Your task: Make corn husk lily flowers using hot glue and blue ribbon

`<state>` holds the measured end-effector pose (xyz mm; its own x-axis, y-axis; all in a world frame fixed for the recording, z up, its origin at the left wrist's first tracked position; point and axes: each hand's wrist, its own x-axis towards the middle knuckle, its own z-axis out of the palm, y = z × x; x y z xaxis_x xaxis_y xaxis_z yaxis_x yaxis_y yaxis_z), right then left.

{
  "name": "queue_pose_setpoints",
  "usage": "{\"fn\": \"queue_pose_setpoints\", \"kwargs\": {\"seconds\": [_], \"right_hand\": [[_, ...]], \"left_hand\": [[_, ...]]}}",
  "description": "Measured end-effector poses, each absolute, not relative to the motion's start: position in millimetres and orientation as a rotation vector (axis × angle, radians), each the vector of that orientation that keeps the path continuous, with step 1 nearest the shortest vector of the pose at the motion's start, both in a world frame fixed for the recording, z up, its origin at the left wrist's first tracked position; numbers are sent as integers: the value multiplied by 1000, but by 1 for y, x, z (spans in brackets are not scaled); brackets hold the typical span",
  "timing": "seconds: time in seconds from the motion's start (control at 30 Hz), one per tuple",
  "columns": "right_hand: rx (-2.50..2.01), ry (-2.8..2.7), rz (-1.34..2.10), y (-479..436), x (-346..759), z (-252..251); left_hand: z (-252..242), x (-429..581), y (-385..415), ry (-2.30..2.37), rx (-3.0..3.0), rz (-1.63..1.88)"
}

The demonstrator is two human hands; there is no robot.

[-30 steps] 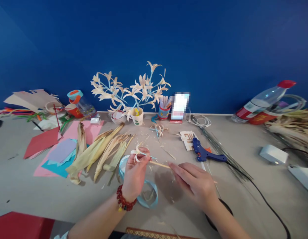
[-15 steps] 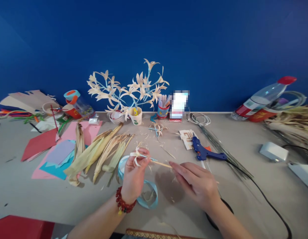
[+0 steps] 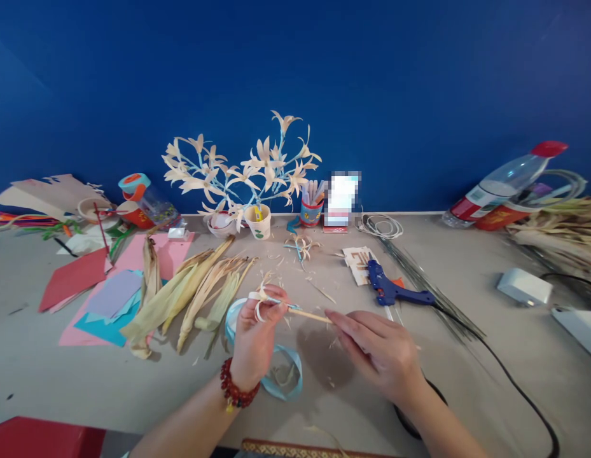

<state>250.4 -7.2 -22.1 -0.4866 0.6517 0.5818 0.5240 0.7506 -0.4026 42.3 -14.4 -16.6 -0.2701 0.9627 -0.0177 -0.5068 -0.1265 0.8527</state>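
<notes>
My left hand (image 3: pixel 255 337), with a red bead bracelet on the wrist, pinches a small cream husk flower (image 3: pixel 263 297) at the end of a thin wooden stick (image 3: pixel 308 314). My right hand (image 3: pixel 375 348) holds the stick's other end between thumb and fingers, just above the grey table (image 3: pixel 467 381). A light blue ribbon (image 3: pixel 284 375) loops on the table under my left hand.
Dried corn husks (image 3: pixel 194 289) lie left of my hands beside coloured paper sheets (image 3: pixel 111 289). A husk-flower tree in a white cup (image 3: pixel 257 221) stands at the back. A blue glue gun (image 3: pixel 393 292) with black cord, thin wires (image 3: pixel 433 296), a bottle (image 3: pixel 505 184) and a white adapter (image 3: pixel 524 286) lie right.
Both hands and the stick stay in nearly the same place; the view has tilted slightly, so everything sits a little lower left.
</notes>
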Motion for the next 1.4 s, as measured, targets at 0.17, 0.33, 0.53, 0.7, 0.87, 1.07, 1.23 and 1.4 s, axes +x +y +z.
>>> {"fn": "queue_pose_setpoints", "kwargs": {"seconds": [0.17,0.33,0.53,0.7,0.87,1.07,1.23,1.4], "right_hand": [[-876,-2194,237,-7,251,-22],[-881,-2192,241,-7,252,-21],[-882,-2195,265,-6,252,-18],[-885,-2192,278,-6,252,-17],[-871,-2192,276,-6,252,-15],[-883,-2190,269,-6,252,-14],[-887,-2190,271,-6,253,-14],[-889,-2195,262,-6,253,-15]], "left_hand": [[-17,42,-14,963,707,1653],[-18,42,-14,982,742,1639],[-19,41,-16,970,760,1619],[-20,41,-16,951,796,1612],[-18,41,-16,975,809,1614],[-16,42,-17,1009,819,1621],[-18,41,-17,1003,846,1612],[-20,41,-17,986,852,1615]]}}
